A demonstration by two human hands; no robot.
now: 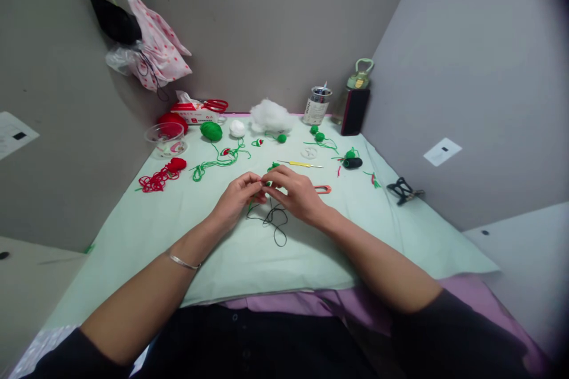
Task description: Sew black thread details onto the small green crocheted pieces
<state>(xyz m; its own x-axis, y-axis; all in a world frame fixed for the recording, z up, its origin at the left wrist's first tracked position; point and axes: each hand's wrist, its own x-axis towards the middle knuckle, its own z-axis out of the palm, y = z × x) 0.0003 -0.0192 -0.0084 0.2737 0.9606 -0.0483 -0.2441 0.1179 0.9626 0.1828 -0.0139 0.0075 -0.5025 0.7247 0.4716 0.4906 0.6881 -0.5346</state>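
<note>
At the middle of the table my left hand (240, 196) and my right hand (297, 192) meet, fingertips pinched together. Between them is a small green crochet piece (268, 183), mostly covered by the fingers; its exact shape cannot be made out. From it a black thread (276, 226) trails in loose loops on the cloth below. A bit of green yarn (272, 166) shows just beyond my right fingers. Past the hands lies a yellow-handled crochet hook (302, 164). An orange tool with a slot (323, 189) lies beside my right hand, partly covered by it.
Red yarn (155, 181), a green yarn ball (210, 131), a white ball (237, 128) and white stuffing (269, 116) lie behind. A pen jar (316, 108), phone (355, 112), black spool (352, 163) and black clip (403, 190) are right; a clear tub (165, 145) is left.
</note>
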